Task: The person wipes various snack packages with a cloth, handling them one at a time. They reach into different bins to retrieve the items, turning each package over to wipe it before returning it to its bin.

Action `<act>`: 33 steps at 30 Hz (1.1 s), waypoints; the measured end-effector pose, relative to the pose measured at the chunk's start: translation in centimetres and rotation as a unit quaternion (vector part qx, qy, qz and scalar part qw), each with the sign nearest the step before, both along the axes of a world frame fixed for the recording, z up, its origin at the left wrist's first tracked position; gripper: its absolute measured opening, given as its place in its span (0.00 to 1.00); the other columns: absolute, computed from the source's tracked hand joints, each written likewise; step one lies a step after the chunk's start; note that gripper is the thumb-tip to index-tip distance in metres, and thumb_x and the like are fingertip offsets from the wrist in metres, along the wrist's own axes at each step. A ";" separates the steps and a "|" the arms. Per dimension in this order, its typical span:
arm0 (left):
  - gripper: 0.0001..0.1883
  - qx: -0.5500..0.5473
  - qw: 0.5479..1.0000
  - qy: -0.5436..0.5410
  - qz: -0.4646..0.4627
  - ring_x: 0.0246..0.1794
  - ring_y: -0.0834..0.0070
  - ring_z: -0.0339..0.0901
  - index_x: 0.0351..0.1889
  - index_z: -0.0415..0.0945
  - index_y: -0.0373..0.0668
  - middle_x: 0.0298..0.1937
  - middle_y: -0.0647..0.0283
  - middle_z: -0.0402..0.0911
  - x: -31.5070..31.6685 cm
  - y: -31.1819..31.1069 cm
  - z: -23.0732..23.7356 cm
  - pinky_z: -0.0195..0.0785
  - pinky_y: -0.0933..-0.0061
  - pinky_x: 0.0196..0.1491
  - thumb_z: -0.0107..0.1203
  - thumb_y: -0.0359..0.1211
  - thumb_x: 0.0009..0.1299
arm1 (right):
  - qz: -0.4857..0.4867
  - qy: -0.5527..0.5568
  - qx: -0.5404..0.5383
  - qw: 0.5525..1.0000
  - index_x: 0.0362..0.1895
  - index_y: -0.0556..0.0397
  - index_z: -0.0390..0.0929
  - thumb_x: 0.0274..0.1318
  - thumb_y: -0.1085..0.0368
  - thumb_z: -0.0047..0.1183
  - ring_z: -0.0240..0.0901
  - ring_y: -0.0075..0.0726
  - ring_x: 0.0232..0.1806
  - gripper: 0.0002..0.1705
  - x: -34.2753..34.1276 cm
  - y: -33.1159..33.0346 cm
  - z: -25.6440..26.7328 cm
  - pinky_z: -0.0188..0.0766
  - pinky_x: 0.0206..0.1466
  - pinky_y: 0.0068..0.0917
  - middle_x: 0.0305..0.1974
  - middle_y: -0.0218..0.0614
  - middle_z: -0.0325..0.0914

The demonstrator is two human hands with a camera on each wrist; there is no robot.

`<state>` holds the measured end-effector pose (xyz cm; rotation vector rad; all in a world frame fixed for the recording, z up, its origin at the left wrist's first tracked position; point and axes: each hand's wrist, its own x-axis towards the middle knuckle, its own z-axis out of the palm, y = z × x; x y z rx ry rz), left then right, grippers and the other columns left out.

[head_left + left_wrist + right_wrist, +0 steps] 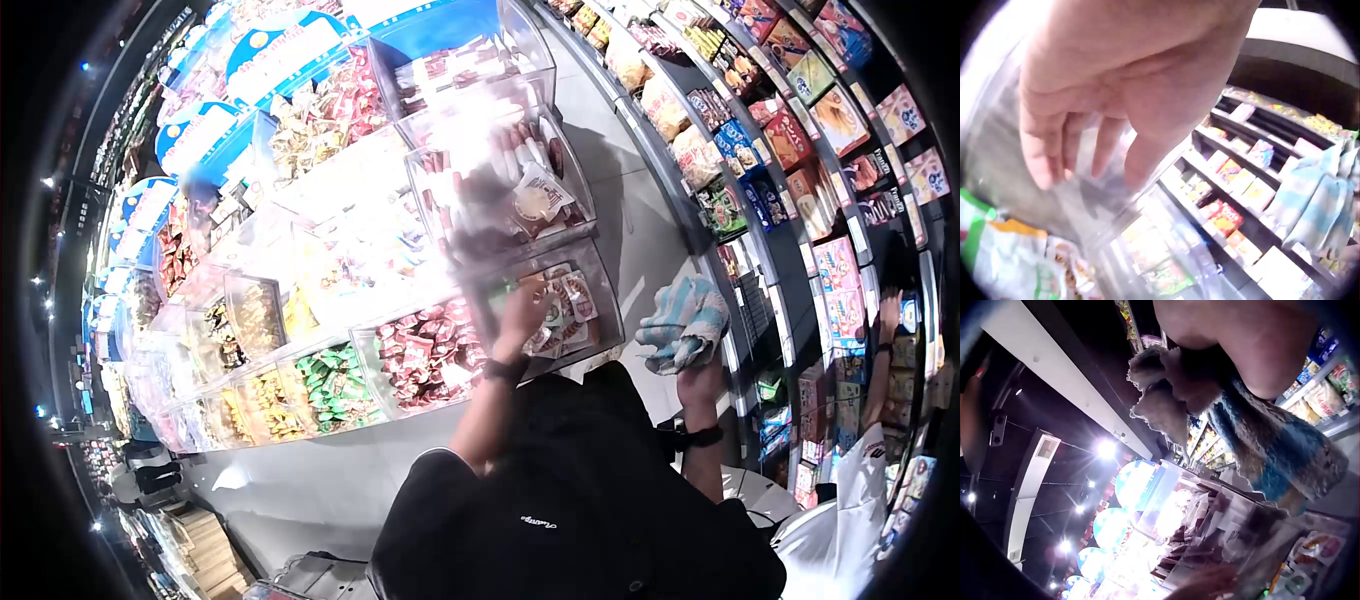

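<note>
My left hand (pixel 522 318) is over the front clear bin (pixel 612 335), which holds flat snack packets (pixel 575 312). In the left wrist view, the fingers of the left hand (pixel 1107 94) hang down with gaps between them, in front of the clear plastic wall (pixel 1079 206); no item shows in them. Off to the right, my right hand (pixel 700 385) grips a blue-and-white checked cloth (pixel 685 325). The right wrist view shows that cloth (pixel 1272 437) bunched and hanging below the right hand (pixel 1241 337).
Clear bins of wrapped sweets (pixel 425 350) spread to the left, with blue signs (pixel 285 55) behind. Shelves of boxed snacks (pixel 790 140) line the right side beyond a strip of floor (pixel 610 150). Another person's arm (pixel 882 350) reaches to the shelves at far right.
</note>
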<state>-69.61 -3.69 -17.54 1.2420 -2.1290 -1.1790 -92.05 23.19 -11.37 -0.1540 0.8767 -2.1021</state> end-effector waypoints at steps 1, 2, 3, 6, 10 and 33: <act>0.16 0.018 1.000 0.018 -0.001 0.39 0.58 0.79 0.44 0.77 0.41 0.39 0.53 0.80 -0.8 -0.4 4.8 0.70 0.61 0.43 0.61 0.36 0.59 | -0.003 -0.014 -0.006 1.000 0.64 0.47 0.60 0.69 0.56 0.34 0.64 0.40 0.60 0.23 0.2 0.1 0.5 0.59 0.64 0.41 0.59 0.35 0.66; 0.13 0.036 0.999 0.036 -0.002 0.38 0.58 0.79 0.43 0.77 0.40 0.39 0.54 0.79 -1.5 -0.8 9.6 0.70 0.62 0.42 0.59 0.33 0.61 | -0.004 -0.028 -0.012 1.000 0.64 0.47 0.60 0.69 0.56 0.34 0.64 0.40 0.59 0.23 0.4 -0.2 1.2 0.60 0.64 0.40 0.59 0.35 0.66; 0.13 0.002 0.997 0.074 0.000 0.38 0.58 0.78 0.43 0.77 0.40 0.38 0.54 0.79 -2.1 -1.3 11.4 0.70 0.62 0.43 0.58 0.32 0.61 | -0.050 -0.025 0.057 0.997 0.64 0.47 0.61 0.68 0.56 0.35 0.65 0.39 0.58 0.22 1.0 -0.7 2.0 0.62 0.63 0.40 0.58 0.34 0.67; 0.11 -0.252 0.961 0.097 0.064 0.38 0.58 0.75 0.42 0.78 0.40 0.35 0.54 0.78 -4.2 -4.3 13.1 0.69 0.65 0.41 0.55 0.29 0.62 | 0.009 0.021 0.003 1.000 0.65 0.46 0.60 0.68 0.56 0.36 0.64 0.38 0.59 0.23 0.5 0.3 0.4 0.61 0.63 0.38 0.58 0.34 0.67; 0.22 -0.384 0.910 0.045 0.146 0.46 0.53 0.68 0.50 0.69 0.39 0.42 0.50 0.72 -7.0 -8.2 11.7 0.64 0.59 0.47 0.58 0.28 0.57 | -0.037 -0.010 0.059 0.998 0.62 0.46 0.62 0.68 0.56 0.35 0.66 0.35 0.55 0.22 1.5 -1.1 2.3 0.63 0.60 0.36 0.55 0.33 0.69; 0.29 0.336 0.835 0.422 -0.109 0.56 0.72 0.68 0.65 0.56 0.40 0.56 0.60 0.70 -0.3 2.8 19.9 0.63 0.70 0.57 0.52 0.33 0.66 | 0.008 0.104 0.001 0.995 0.66 0.55 0.53 0.64 0.62 0.45 0.65 0.43 0.61 0.29 6.2 -5.5 7.2 0.66 0.62 0.43 0.62 0.41 0.63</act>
